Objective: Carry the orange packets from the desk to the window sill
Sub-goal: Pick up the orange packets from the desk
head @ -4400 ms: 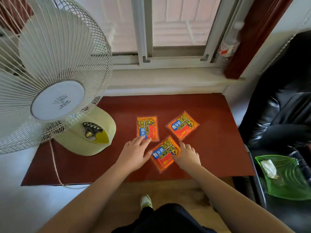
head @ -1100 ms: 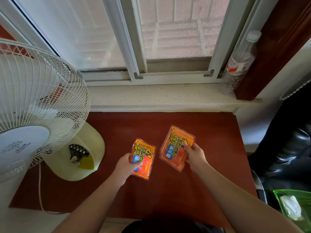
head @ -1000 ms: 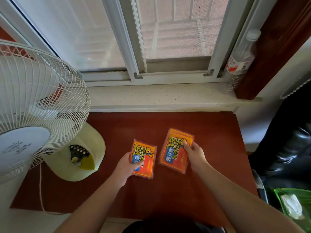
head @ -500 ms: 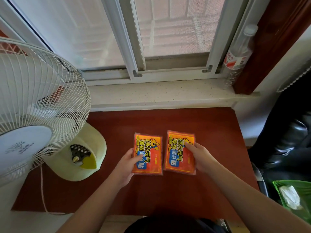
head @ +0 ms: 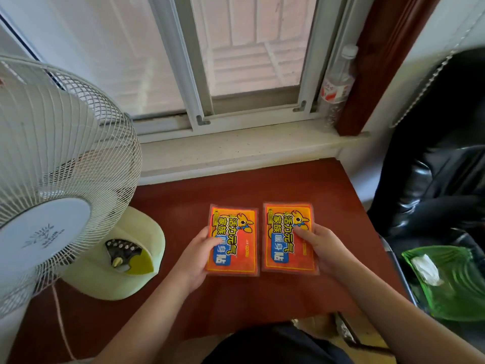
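Note:
Two orange packets with yellow and blue print are held side by side just above the dark red desk (head: 262, 190). My left hand (head: 195, 258) grips the left orange packet (head: 232, 240) by its left edge, thumb on top. My right hand (head: 324, 248) grips the right orange packet (head: 287, 237) by its right edge; whether a third packet lies under it I cannot tell. The pale window sill (head: 236, 148) runs bare along the desk's far edge, below the window frame.
A white table fan (head: 60, 164) on a pale green base (head: 115, 258) fills the left side of the desk. A clear plastic bottle (head: 337, 82) stands at the sill's right end. A black chair (head: 441, 164) and a green glass dish (head: 451, 282) are on the right.
Both hands lifted the packets off the desk, turned them upright and brought them side by side, a little closer to me. No loose packet remains on the desk.

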Demonstrator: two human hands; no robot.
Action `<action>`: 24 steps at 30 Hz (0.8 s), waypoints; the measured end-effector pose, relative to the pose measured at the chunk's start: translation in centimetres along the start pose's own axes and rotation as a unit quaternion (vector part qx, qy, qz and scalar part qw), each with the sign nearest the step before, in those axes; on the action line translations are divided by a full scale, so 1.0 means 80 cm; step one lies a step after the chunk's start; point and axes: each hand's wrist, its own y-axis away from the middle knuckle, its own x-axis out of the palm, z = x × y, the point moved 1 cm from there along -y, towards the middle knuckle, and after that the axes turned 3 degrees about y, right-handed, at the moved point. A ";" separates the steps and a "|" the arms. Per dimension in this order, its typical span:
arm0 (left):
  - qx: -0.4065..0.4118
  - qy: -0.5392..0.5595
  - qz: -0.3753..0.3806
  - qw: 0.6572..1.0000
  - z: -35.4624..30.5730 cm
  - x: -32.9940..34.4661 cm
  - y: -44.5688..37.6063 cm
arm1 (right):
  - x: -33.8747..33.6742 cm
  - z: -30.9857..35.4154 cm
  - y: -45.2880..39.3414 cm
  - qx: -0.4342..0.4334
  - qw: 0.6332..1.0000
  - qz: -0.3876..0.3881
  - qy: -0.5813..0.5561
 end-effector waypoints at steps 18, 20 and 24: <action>-0.022 -0.137 0.243 0.960 0.012 0.066 0.068 | -0.020 -0.096 0.213 -0.079 0.968 -0.205 -0.126; -0.022 -0.161 0.268 0.950 0.019 0.088 0.075 | -0.032 -0.102 0.236 -0.090 0.959 -0.225 -0.144; -0.023 -0.183 0.317 0.930 0.037 0.137 0.094 | -0.058 -0.116 0.287 -0.116 0.940 -0.264 -0.180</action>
